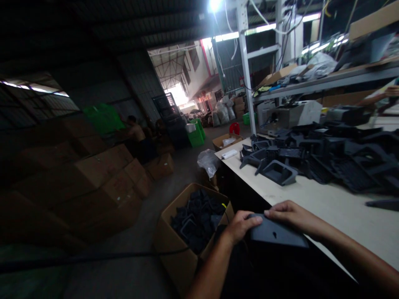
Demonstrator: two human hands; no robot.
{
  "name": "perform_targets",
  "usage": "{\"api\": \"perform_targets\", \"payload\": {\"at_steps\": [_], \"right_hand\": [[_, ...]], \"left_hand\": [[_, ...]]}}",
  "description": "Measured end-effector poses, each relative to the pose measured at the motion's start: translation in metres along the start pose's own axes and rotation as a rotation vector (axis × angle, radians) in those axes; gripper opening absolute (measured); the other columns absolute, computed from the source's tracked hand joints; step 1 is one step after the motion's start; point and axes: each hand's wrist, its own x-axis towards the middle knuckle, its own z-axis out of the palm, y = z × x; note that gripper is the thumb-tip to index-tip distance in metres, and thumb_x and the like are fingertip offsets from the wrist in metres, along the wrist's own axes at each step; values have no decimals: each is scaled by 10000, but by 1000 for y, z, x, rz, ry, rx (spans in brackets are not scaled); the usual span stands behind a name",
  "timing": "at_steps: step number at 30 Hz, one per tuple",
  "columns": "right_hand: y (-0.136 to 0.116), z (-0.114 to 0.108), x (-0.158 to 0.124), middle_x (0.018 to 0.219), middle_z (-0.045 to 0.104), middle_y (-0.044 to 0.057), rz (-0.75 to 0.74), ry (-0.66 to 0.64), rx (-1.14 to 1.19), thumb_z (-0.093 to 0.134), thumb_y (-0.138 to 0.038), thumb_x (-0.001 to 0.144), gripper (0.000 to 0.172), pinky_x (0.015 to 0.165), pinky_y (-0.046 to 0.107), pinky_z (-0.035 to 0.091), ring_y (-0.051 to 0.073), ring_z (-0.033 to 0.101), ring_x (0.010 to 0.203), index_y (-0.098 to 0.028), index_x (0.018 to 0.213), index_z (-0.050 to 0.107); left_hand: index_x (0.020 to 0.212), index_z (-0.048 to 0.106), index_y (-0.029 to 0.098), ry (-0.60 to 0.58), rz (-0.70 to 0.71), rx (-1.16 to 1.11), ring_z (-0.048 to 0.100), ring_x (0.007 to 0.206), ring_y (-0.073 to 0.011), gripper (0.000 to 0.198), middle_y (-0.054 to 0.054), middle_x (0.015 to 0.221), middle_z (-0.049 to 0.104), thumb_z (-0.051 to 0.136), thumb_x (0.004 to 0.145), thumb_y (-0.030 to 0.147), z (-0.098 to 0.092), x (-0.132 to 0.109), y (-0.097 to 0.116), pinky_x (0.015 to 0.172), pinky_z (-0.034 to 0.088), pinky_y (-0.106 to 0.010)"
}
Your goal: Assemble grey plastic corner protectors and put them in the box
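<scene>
Pale and flat, the surface carries a heap of dark plastic frames. The left forearm angles up from below; the right forearm slants in across the surface's edge. Bent fingers of the left hand and right hand grip the far edge of a flat dark-grey plastic piece, just beside the surface, near an open brown cardboard carton.

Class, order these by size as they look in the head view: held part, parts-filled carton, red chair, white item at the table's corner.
1. Carton
2. Held part
3. White item, red chair: look alike, unranked
</scene>
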Motion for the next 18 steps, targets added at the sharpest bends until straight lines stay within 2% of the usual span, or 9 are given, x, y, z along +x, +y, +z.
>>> {"api": "perform_targets", "payload": {"at_steps": [2, 3, 5, 6, 8, 11, 14, 16, 18], "right_hand": [[-4, -1, 2, 657, 692, 36, -41, 99, 14, 818, -706, 708, 565, 522, 261, 394, 149, 554, 547, -150, 805, 780], [-5, -4, 3, 703, 719, 51, -93, 201, -4, 814, -693, 721, 556, 551, 278, 433, 175, 599, 596, -151, 848, 796], [-7, -13, 5, 898, 777, 88, -257, 469, -87, 816, -628, 764, 506, 702, 318, 515, 237, 685, 818, -162, 963, 820], [-7, -18, 6, 1009, 780, 95, -282, 559, -84, 815, -610, 780, 496, 790, 331, 529, 257, 685, 942, -177, 1023, 815], [-5, -24, 5, 1075, 769, 104, -293, 635, -28, 808, -599, 808, 478, 885, 344, 529, 262, 669, 1034, -184, 1042, 800], [2, -13, 3, 908, 769, 129, -223, 517, 101, 801, -642, 808, 508, 758, 341, 565, 231, 698, 830, -148, 923, 779], [12, 15, 4, 810, 756, 130, -188, 361, 196, 791, -667, 802, 545, 619, 305, 555, 199, 690, 683, -131, 889, 761], [18, 31, 5, 795, 744, 97, -220, 318, 244, 755, -665, 835, 534, 623, 279, 543, 171, 677, 667, -136, 905, 745], [23, 41, 3, 783, 727, 56, -268, 294, 254, 742, -644, 855, 501, 634, 261, 518, 148, 647, 659, -144, 893, 730]], "left_hand": [[737, 753, 115, 12, -26, -74, 469, 546, -130, 448, -14, 628, 601, 865, 653, 541, 3, 3, -5, 564, 356, -271], [782, 766, 108, 47, -18, -113, 485, 551, -133, 465, -19, 641, 619, 853, 667, 549, 4, 4, -8, 567, 374, -270], [915, 784, 115, 164, 42, -183, 562, 638, -148, 483, -33, 739, 686, 824, 724, 556, 4, 7, -12, 636, 437, -267], [972, 782, 127, 231, 80, -207, 595, 697, -155, 486, -37, 801, 715, 804, 758, 563, 3, 9, -14, 681, 459, -264], [1034, 773, 149, 347, 154, -233, 629, 785, -160, 476, -35, 891, 745, 777, 808, 568, 1, 11, -14, 747, 479, -257], [1037, 775, 160, 420, 233, -229, 647, 841, -163, 441, -28, 926, 759, 767, 842, 555, 2, 9, -12, 804, 487, -258], [992, 789, 150, 374, 261, -208, 666, 903, -185, 412, -32, 920, 767, 832, 796, 510, 6, 4, -11, 854, 490, -264], [964, 785, 143, 324, 247, -213, 681, 907, -205, 434, -43, 912, 771, 847, 769, 525, 7, 2, -11, 844, 500, -275], [953, 765, 141, 302, 220, -238, 699, 882, -224, 500, -58, 887, 772, 773, 800, 618, 6, 1, -9, 803, 517, -292]]}}
